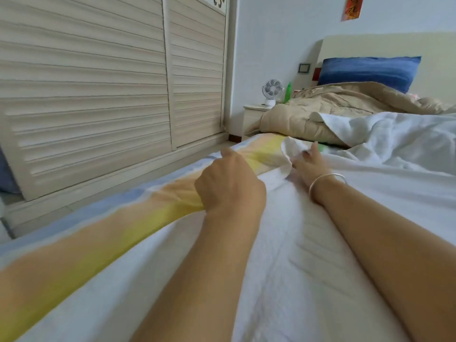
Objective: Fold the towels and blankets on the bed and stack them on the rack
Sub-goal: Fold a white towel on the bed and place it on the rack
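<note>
The left grip (pixel 229 181) is closed: its fingers are curled down on the left edge of the towel (pixel 283 243), the thumb points up, and the fingertips are hidden under the hand. The right grip (pixel 308 166), a bit farther ahead, pinches a turned-up corner of the same towel between thumb and fingers. A bracelet (pixel 325 181) sits on the right wrist.

The towel is white and lies spread on the bed, under both forearms. On its left, the sheet (pixel 98 230) shows bands of blue, orange and yellow along the bed's side.

Beyond the hands, a crumpled white cloth (pixel 394 134) lies on the right part of the bed, and behind it a beige blanket (pixel 320 112) lies in a loose heap. A blue pillow (pixel 367 70) leans against the headboard (pixel 370 45).

Beside the bed stands a nightstand (pixel 254 114) with a small fan (pixel 272 91) and a green bottle (pixel 288 92). On the left is a wardrobe (pixel 98 82) with slatted doors.
</note>
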The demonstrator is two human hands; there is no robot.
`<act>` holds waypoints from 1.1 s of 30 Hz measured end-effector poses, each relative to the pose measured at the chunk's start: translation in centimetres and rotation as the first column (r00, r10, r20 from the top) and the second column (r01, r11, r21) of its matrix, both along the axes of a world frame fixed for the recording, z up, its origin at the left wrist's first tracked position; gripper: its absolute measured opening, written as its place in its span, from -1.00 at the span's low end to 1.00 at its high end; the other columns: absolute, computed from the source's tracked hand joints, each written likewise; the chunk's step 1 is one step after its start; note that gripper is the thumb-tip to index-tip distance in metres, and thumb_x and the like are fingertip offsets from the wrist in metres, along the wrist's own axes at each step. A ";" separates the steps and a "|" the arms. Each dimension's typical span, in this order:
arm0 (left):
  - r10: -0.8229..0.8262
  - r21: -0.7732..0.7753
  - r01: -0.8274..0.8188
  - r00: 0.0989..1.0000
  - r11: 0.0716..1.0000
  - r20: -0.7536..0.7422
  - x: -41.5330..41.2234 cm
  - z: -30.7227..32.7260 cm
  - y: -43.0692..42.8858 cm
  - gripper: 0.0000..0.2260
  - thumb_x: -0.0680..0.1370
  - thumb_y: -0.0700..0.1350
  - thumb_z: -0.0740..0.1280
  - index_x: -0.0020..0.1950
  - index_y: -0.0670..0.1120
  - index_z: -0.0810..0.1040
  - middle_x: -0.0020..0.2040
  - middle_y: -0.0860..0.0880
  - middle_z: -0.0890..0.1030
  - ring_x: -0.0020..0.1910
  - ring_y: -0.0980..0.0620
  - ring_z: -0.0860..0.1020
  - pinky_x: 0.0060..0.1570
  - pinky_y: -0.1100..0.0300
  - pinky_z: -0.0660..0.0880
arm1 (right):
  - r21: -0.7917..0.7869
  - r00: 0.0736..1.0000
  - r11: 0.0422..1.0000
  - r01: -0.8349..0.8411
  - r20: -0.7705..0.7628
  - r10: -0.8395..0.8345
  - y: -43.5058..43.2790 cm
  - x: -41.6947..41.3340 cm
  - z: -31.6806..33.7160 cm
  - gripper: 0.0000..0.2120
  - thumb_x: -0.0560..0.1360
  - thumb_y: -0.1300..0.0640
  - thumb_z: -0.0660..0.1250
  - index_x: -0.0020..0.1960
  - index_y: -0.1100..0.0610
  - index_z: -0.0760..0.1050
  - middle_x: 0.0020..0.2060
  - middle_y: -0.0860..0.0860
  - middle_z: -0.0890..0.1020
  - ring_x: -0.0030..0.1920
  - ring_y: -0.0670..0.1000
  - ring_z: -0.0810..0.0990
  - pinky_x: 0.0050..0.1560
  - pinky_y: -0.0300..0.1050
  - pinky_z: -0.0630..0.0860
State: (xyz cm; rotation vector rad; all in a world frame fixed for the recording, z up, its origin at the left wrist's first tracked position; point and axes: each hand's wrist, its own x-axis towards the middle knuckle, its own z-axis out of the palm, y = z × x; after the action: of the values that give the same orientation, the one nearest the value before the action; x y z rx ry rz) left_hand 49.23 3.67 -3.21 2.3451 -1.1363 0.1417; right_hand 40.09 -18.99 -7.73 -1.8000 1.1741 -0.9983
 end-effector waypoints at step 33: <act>-0.230 0.364 0.202 0.973 0.909 0.035 2.5 -4.3 -1.3 -0.36 0.61 0.30 -0.06 0.61 -0.01 -0.02 0.60 -0.17 -0.09 0.57 -0.15 -0.14 0.49 -0.19 -0.21 | -0.447 0.530 0.889 0.098 -0.733 -0.427 -2.8 -4.1 -0.7 0.11 0.31 -0.53 0.16 0.52 -0.06 -0.42 0.55 -0.11 -0.21 0.55 0.10 -0.17 0.39 0.39 0.05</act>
State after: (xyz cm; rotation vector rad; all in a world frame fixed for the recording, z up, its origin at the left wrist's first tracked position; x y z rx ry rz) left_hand 51.69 2.35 -7.50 2.5178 -1.5645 -0.0631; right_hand 36.00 -21.81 -8.41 -2.5704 1.9937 -0.4957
